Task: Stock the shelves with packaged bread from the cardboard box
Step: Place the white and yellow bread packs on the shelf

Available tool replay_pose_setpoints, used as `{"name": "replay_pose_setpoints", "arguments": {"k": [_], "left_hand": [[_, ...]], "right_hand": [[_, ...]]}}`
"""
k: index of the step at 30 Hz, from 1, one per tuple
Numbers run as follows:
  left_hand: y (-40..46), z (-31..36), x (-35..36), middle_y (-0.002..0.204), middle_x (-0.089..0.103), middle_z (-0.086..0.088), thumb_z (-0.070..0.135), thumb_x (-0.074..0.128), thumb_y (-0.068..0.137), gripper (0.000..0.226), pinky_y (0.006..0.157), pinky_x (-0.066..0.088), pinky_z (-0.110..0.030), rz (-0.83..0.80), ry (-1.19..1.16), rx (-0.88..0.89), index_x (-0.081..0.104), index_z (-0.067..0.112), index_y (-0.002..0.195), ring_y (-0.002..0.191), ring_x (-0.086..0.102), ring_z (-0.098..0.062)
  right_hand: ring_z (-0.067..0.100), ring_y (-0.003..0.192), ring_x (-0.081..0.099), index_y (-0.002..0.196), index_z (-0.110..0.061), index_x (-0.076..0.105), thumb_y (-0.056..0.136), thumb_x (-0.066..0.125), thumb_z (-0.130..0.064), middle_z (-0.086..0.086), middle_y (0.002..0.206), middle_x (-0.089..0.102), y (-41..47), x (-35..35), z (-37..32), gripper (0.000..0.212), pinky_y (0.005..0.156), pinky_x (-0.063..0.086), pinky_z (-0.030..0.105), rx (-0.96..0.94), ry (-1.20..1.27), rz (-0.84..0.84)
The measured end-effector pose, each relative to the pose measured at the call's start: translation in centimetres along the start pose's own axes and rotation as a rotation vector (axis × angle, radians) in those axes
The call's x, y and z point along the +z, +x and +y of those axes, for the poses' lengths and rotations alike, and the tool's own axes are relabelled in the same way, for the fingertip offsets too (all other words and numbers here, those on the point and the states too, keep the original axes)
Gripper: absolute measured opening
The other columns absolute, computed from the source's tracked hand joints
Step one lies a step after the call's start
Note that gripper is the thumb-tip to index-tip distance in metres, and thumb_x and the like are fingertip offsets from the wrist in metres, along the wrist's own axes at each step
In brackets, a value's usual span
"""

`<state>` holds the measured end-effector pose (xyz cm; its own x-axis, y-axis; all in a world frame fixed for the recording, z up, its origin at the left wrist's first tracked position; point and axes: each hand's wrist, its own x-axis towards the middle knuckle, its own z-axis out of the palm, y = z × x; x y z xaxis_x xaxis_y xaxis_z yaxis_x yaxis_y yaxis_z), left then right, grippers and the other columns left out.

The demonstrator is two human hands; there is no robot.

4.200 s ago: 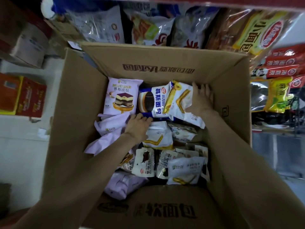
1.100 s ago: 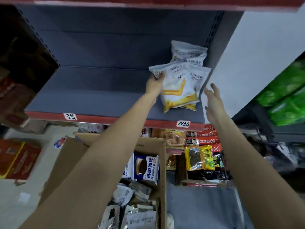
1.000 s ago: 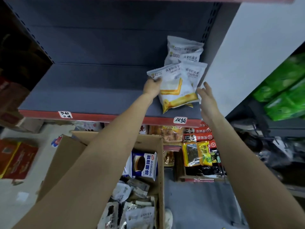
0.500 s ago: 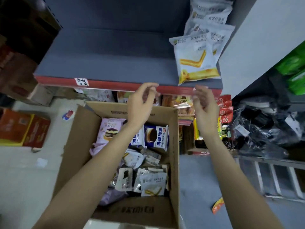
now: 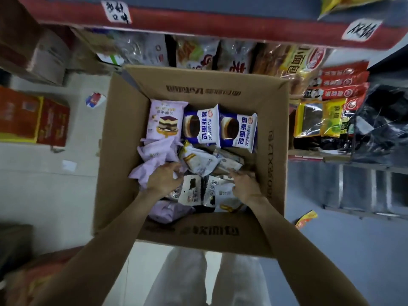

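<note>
Reaching into cardboard box (image 5: 123, 138), left hand (image 5: 164, 178), right hand (image 5: 245, 184) among bread packets (image 5: 198, 162); grips unclear

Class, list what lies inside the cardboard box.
Inside the cardboard box: a purple cake packet, two blue bread packets, and white packets. Both hands reach in; lower layers are hidden.

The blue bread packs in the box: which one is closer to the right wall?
The right-hand blue pack, beside the cardboard box's right wall; the other blue pack borders the lilac cake-picture pack.
</note>
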<state>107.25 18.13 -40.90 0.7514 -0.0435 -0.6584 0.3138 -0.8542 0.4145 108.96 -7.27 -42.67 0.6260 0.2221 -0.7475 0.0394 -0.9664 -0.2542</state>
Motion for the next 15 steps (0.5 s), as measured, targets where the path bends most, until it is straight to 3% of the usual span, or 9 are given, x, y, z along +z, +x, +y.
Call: {"name": "replay_pose_setpoints", "arguments": {"k": [2,5,10,13,15], "left_hand": [[0.3,-1.2,1.5,0.128,0.058,-0.01,0.027,0.053,0.096,0.043,0.085,0.048,-0.041,-0.015,0.017,-0.027,0.048,0.016,0.137,0.108,0.057,-0.031],[0.7,-2.7,3.3,0.127,0.058,-0.014,0.029,0.056,0.093,0.05,0.088,0.046,-0.041,-0.016,0.132,-0.018,0.044,0.016,0.14,0.108,0.056,-0.036],[0.9,-3.9,5.1,0.146,0.039,-0.007,0.028,0.056,0.093,0.058,0.09,0.047,-0.043,-0.095,0.16,-0.059,0.032,0.018,0.145,0.122,0.048,-0.034],[0.9,-3.8,5.1,0.14,0.047,-0.009,0.021,0.057,0.091,0.05,0.091,0.044,-0.044,0.07,0.173,-0.013,0.043,0.014,0.139,0.121,0.048,-0.035],[0.8,-3.9,4.7,0.131,0.055,-0.012,0.018,0.061,0.089,0.044,0.092,0.043,-0.044,0.166,0.15,0.013,0.052,0.01,0.131,0.118,0.05,-0.036]], "right_hand": [[0.029,0.137,0.028,0.141,-0.015,0.037,0.092,0.043,-0.007,0.009,0.149,0.033,1.0,1.9,0.4,0.05,0.112,0.027,0.042,0.029,-0.152,-0.035],[0.031,0.137,0.029,0.137,-0.014,0.038,0.09,0.049,-0.013,0.011,0.148,0.034,2.2,3.4,0.8,0.048,0.115,0.02,0.044,0.064,-0.336,-0.08],[0.024,0.111,0.053,0.109,-0.023,0.065,0.089,0.049,-0.019,0.0,0.109,0.065,2.7,4.6,1.8,0.026,0.099,0.04,0.035,0.005,-0.502,-0.039],[0.024,0.107,0.054,0.104,-0.024,0.069,0.091,0.046,-0.02,0.0,0.104,0.066,2.8,5.6,2.2,0.027,0.102,0.036,0.036,-0.009,-0.443,-0.025],[0.023,0.11,0.055,0.113,-0.024,0.065,0.092,0.049,-0.021,0.002,0.111,0.065,2.5,5.7,1.9,0.028,0.106,0.031,0.035,0.01,-0.326,0.015]]}}
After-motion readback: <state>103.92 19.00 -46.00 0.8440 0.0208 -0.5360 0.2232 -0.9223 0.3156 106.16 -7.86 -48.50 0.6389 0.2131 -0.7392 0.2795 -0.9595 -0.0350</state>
